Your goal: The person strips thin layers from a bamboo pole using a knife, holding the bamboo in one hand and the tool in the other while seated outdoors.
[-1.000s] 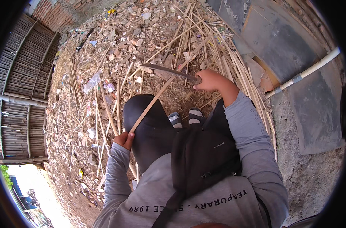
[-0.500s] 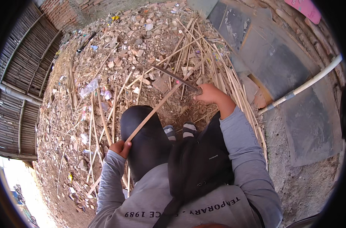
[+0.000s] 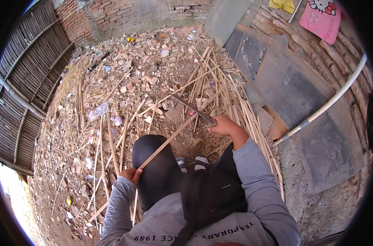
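Note:
My left hand (image 3: 131, 175), beside my left knee, is closed round a long flat bamboo strip (image 3: 166, 142). The strip slants up and to the right over my knee, and its tail sticks out behind the hand at lower left. In front of my right knee, my right hand (image 3: 225, 126) grips the handle of a machete (image 3: 189, 106) with a dark, narrow blade. That blade points away to the upper left and crosses the strip. Whether its edge touches the strip or only overlaps it in view, I cannot tell.
Loose bamboo strips (image 3: 246, 100) lie heaped at my right, with more (image 3: 112, 143) at my left. Rubble and litter (image 3: 147, 78) cover the ground ahead. Dark sheets (image 3: 297, 90) and a pale pipe (image 3: 334, 98) stand on the right. A bamboo wall (image 3: 30, 53) rises at left.
The whole view has tilted upward, so the scene sits lower and more of the brick wall shows. Both hands keep their holds; the blade still crosses the strip.

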Demonstrator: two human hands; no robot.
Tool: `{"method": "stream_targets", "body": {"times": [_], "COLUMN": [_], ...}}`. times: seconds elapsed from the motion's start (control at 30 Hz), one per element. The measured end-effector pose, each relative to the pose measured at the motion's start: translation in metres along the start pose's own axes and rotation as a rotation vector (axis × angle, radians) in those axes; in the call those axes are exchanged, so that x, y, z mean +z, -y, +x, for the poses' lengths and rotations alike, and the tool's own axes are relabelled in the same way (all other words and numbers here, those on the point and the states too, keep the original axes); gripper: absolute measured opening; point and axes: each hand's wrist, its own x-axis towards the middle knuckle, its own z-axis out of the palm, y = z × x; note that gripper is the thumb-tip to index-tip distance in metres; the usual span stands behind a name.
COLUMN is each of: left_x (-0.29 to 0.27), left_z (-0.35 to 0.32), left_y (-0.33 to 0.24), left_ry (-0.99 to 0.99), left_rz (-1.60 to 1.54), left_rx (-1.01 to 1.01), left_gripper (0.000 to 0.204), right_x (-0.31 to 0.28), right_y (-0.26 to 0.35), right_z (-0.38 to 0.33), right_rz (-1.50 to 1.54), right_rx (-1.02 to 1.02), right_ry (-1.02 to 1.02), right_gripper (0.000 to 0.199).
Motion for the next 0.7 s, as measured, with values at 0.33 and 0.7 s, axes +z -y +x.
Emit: {"method": "stream_targets", "body": {"times": [0.33,0.7], "left_x": [-0.001,0.000], "left_z": [-0.003,-0.003], "left_y": [0.004,-0.004], "left_ry": [0.022,0.014], "left_rz": [0.050,0.114], "left_rx": [-0.037,-0.036], "left_gripper": [0.058,0.058], "right_x": [0.000,0.000], "right_y": [0.027,0.008], "right_z": [-0.011,-0.006], "right_rz": [-0.101,-0.123], "right_rx": [-0.166,-0.056], "right_ry": [0.090,-0.025], "right_gripper": [0.048,0.049]}}
